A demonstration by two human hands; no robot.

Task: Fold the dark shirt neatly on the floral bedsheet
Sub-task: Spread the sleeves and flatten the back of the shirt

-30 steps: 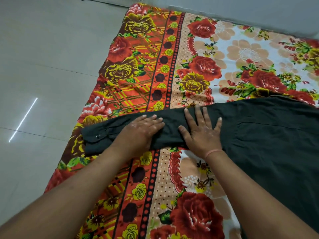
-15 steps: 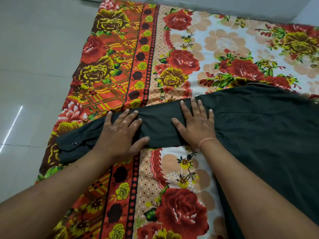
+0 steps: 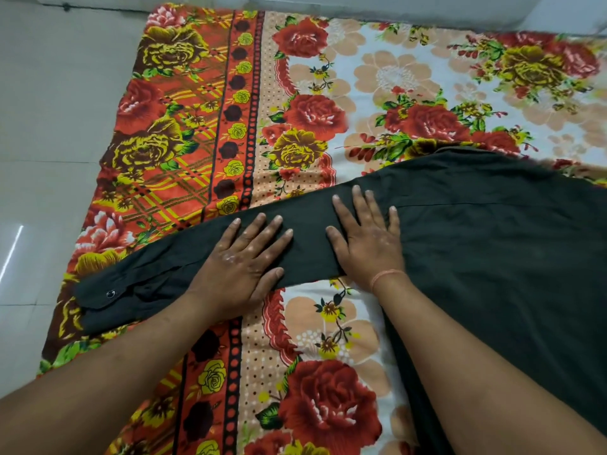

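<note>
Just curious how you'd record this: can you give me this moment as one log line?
step: flattening sleeve | left hand: flat on sleeve | right hand: flat on sleeve | dark shirt: unfolded on floral bedsheet

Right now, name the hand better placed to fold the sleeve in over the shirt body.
Probably left. The left hand lies flat on the sleeve nearer the cuff; the right hand sits beside the shirt body, likely better as anchor.

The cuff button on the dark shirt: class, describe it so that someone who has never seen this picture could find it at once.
Start at the floral bedsheet spread on the floor, and find the dark shirt lying across it. Follow its long sleeve leftward past both flat hands, left and right, to the cuff at the sheet's left edge. The cuff button is the small shiny round dot there, the only bright spot on the dark cloth.
</note>
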